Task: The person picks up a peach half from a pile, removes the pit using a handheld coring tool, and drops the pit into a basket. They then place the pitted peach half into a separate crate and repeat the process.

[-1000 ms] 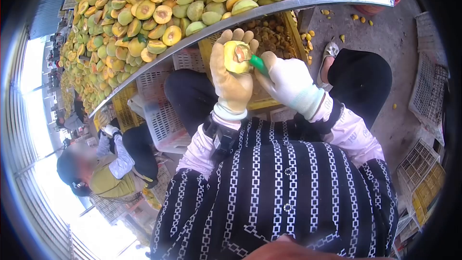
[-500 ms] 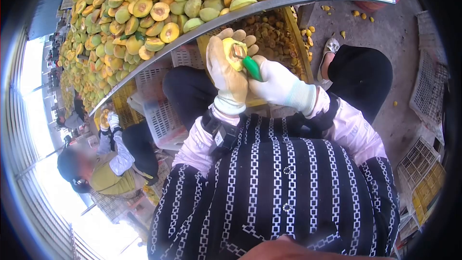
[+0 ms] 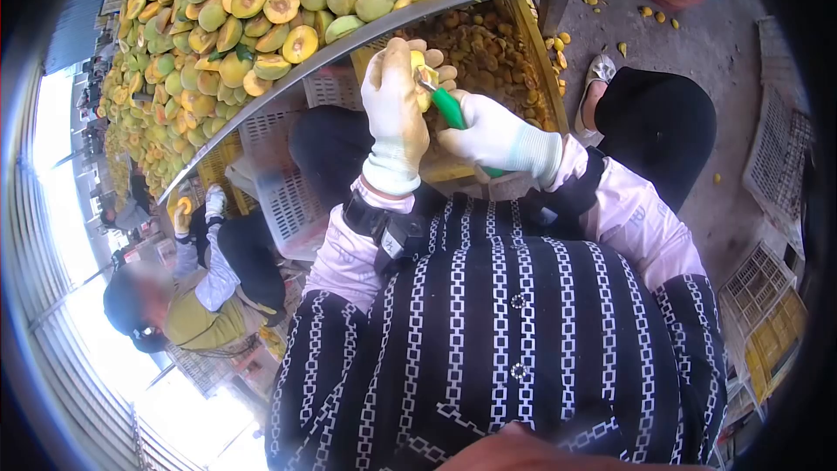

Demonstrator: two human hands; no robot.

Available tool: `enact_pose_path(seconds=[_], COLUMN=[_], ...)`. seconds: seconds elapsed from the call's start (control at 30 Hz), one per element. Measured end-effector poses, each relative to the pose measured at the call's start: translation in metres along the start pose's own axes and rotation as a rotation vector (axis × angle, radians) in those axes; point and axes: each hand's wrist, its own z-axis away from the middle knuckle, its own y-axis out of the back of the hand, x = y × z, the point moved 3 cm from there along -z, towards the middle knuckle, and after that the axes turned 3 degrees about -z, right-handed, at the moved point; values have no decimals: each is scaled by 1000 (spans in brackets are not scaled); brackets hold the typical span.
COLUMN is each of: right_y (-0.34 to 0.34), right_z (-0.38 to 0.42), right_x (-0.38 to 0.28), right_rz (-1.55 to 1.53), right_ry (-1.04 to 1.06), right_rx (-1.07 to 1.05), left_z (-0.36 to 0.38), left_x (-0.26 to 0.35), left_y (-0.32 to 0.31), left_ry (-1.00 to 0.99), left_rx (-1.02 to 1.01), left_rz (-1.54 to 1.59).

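Observation:
My left hand (image 3: 397, 113), in a stained white work glove, is closed around a yellow peach half (image 3: 425, 83), turned so that the cut side faces right. My right hand (image 3: 501, 133), gloved too, grips the green handle of a pitting knife (image 3: 450, 108). Its metal end meets the cut flesh and is partly hidden there. Just below both hands is a yellow crate (image 3: 534, 57) holding brown pits and scraps. Beyond it rises a metal-edged table (image 3: 384, 28) heaped with halved peaches (image 3: 281, 6).
A white plastic crate (image 3: 283, 201) stands left of my knees. Farther left sits a co-worker (image 3: 205, 314) with gloved hands raised. Fallen peach pieces (image 3: 562, 39) dot the floor at right, and more crates (image 3: 757, 279) lie along the right edge.
My left hand has rolled the peach half from facing up to facing right. The knife's metal loop, visible before, is now mostly hidden in the fruit. The co-worker's hands have moved apart.

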Motion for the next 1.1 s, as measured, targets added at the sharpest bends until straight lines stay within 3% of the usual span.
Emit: enact_pose_path(seconds=[0.1,0.13,0.17,0.23,0.3,0.37,0.4,0.5,0.53,0.67,0.9,0.97,1.03,1.1], right_y=[0,4,4,7,8,9,11,8,4,-6,6,4,6,5], right_z=[-1,1,2,6,11,17,18,17,18,15,10,11,12,15], right_x=[-3,-10,-16,-26,-25,-31,-29,-18,-18,-4,-9,-12,-13,-11], right_rz=[16,202,204,686,747,1060,1146,1110,1109,707,390,428,721,757], right_ry=[22,-141,-140,-111,-89,68,167,15,15,45,97,38,-144,-168], right_rx=[100,159,158,293,323,372,368,312,314,304,215,207,159,170], left_z=[3,-2,-2,-3,-3,-5,-5,2,4,14,11,4,-2,-2], left_x=[-3,-10,-13,-15,-13,-13,-13,-16,-15,-13,-11,-17,-26,-28], left_y=[-7,-1,2,6,10,11,12,9,5,-5,-11,1,5,8], left_ry=[-11,32,30,-17,4,185,284,241,108,-38,-217,-67,176,312], left_rx=[-20,-110,-109,-92,-122,-300,-255,-166,-121,8,-30,-113,-216,-214], left_rz=[255,340,342,405,453,485,467,334,298,245,320,164,349,321])
